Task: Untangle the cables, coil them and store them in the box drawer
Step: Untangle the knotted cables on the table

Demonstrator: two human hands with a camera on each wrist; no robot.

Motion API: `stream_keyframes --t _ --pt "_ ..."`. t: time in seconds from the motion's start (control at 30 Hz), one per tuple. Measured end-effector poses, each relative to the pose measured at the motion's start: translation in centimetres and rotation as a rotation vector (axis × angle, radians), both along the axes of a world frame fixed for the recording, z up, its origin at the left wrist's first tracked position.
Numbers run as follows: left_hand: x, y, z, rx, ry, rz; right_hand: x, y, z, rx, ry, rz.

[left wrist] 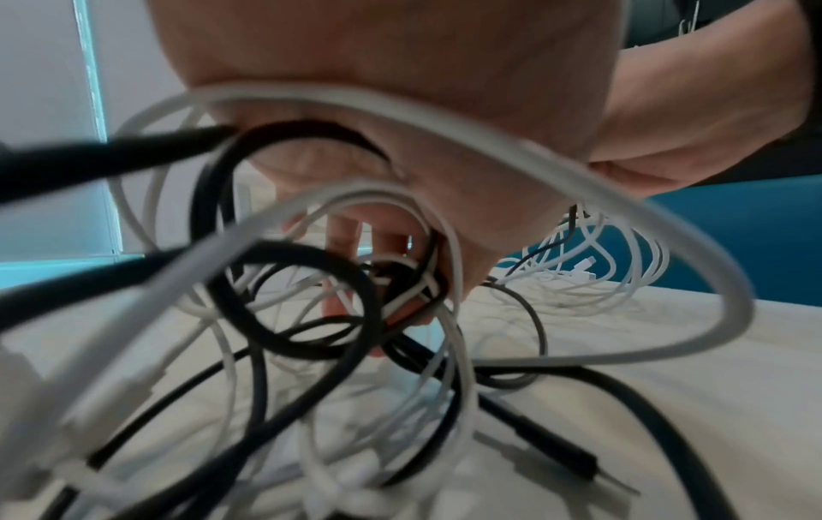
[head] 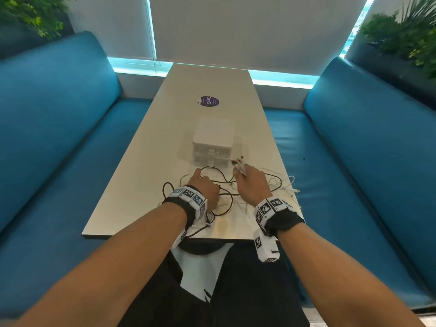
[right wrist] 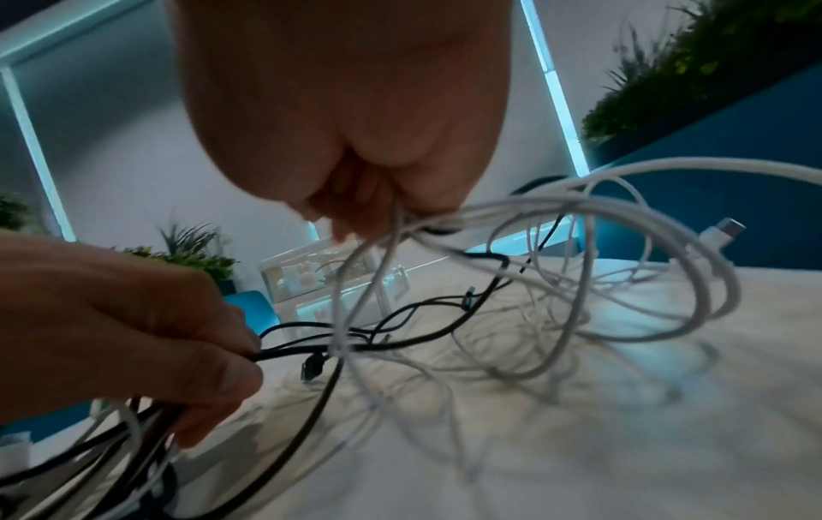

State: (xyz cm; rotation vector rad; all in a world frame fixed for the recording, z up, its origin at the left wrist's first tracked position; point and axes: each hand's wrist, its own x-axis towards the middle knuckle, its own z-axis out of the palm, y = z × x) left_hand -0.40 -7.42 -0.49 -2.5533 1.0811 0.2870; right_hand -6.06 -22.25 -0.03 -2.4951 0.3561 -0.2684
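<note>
The left hand (head: 204,188) has its fingers curled round a bunch of black and white strands of the tangled cables (head: 226,192), and the right-wrist view shows its thumb and fingers (right wrist: 222,373) pinching a black strand. The right hand (head: 252,182) is closed on a bundle of white cable ends (head: 239,165), held just beside the near right corner of the drawer box (head: 212,143); from its wrist view white loops (right wrist: 578,246) hang out of the clenched fingers. The two hands are apart, one on each side of the tangle, which lies spread on the white table (head: 207,86) just in front of the drawer box. The box, translucent white with two stacked drawers, stands mid-table; beyond it lies a round purple sticker (head: 207,101). Blue benches (head: 59,109) flank the table on both sides, a drawn white blind (head: 247,29) closes the far end, and green plants (head: 405,36) stand behind the benches. Both forearms reach forward over the near table edge, each with a marker-patterned wristband (head: 271,207).
</note>
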Motion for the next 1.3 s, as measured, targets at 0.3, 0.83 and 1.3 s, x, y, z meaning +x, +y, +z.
stream_keyframes --t 0.3,0.83,1.3 --pt "0.7 0.3 -0.2 -0.285 0.052 -0.022 0.0 0.3 -1.9 -0.005 0.305 0.146" --pt "1.3 1.5 0.8 -0.092 -0.09 0.019 0.5 -3.0 -1.8 -0.185 0.26 -0.07" --pt "0.1 0.6 -0.7 -0.054 -0.182 -0.066 1.2 -3.3 -1.3 -0.153 0.254 -0.178"
